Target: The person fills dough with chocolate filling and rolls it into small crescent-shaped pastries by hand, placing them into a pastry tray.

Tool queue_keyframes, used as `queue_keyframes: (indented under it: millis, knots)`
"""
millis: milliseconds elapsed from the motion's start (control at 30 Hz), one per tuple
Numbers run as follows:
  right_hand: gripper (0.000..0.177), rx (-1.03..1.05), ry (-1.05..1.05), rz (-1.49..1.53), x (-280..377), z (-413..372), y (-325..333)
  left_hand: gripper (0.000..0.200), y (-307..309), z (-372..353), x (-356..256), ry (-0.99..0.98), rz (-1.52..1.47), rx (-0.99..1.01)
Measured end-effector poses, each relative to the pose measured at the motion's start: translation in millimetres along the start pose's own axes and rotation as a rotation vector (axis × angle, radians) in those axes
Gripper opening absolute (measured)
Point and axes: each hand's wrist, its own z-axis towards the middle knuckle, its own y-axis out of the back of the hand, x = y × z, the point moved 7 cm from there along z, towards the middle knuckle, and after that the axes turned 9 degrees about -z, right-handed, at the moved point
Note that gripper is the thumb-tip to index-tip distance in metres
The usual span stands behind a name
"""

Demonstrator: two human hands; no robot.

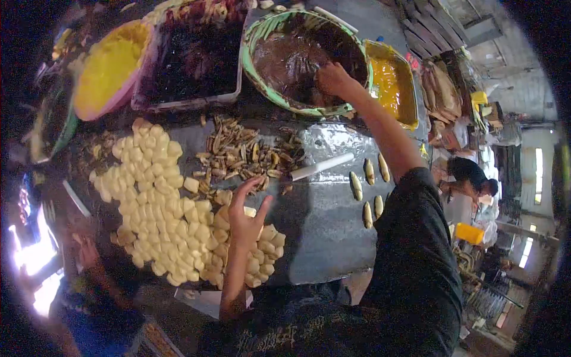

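Observation:
My left hand hovers at the right side of a large heap of pale dough pieces, thumb and fingers spread apart. A pale piece shows in the gap between them; whether the hand touches it is unclear. Reaching into a green-rimmed round tub, my right hand has its fingers curled in the dark brown paste, fingertips hidden. Brown elongated pieces lie beyond my left hand. A white rod rests beside them. Several filled oval pieces lie to the right.
Behind the worktop's contents stand a dark-filled tray, a yellow-filled tub and an orange-yellow tray. Another person's hand is at the lower left, near a second white rod. A person bends over at the far right.

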Motion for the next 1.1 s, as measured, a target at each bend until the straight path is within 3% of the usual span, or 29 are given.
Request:
queue_keyframes:
  millis: [133,167,300,333,367,433,500,567,633,667,700,733,767,833,900,933,1000,1067,1100]
  knots:
    - [0.026,0.362,0.478,0.004,33,-19,-27,0.037,7,7,13,-0.013,-0.045,0.003]
    - [0.028,0.333,0.577,-0.040,35,-26,-28,0.036,8,9,16,0.013,-0.022,0.010]
    - [0.033,0.432,0.524,0.635,14,-17,-33,0.032,1,10,9,0.031,-0.061,0.024]
    - [0.032,0.505,0.489,0.843,4,-21,-44,0.033,-1,6,11,0.040,-0.072,0.016]
    - [0.030,0.231,0.374,1.012,2,-18,-67,0.033,-3,1,18,0.047,-0.091,0.026]
    - [0.036,0.398,-0.056,1.320,-12,-25,-47,0.036,-16,-6,10,0.077,-0.093,0.088]
    - [0.043,0.337,-0.367,1.720,-12,-44,-8,0.039,-32,-17,-6,0.078,-0.093,0.150]
    - [0.048,-0.116,-0.365,2.318,-2,-72,59,0.042,-49,-26,-14,0.029,-0.131,0.161]
    - [0.060,0.097,-0.357,2.817,17,-112,130,0.045,-80,-32,-43,0.033,-0.245,0.211]
    - [0.062,-0.020,-0.346,2.931,27,-136,150,0.048,-96,-38,-55,0.041,-0.297,0.224]
    - [0.064,-0.044,-0.477,3.015,44,-163,164,0.057,-112,-48,-62,0.063,-0.452,0.215]
    - [0.068,-0.145,-0.376,3.113,60,-189,186,0.058,-122,-55,-66,0.116,-0.549,0.183]
    - [0.069,-0.301,-0.299,3.128,72,-220,215,0.058,-133,-64,-70,0.173,-0.645,0.151]
    - [0.068,-0.318,-0.125,3.255,113,-272,240,0.053,-156,-86,-94,0.267,-0.713,0.106]
    - [0.063,-0.481,-0.238,3.202,145,-318,246,0.047,-159,-103,-69,0.395,-0.633,0.176]
    - [0.058,-0.393,-0.380,3.249,159,-337,245,0.043,-170,-116,-77,0.406,-0.613,0.161]
    - [0.052,-0.517,-0.439,3.024,163,-379,249,0.036,-192,-143,-92,0.428,-0.572,0.132]
    - [0.050,-0.439,-0.636,2.565,158,-414,247,0.035,-202,-157,-83,0.452,-0.752,0.057]
    - [0.049,-0.395,-0.702,2.326,149,-429,248,0.036,-206,-164,-78,0.589,-0.976,0.036]
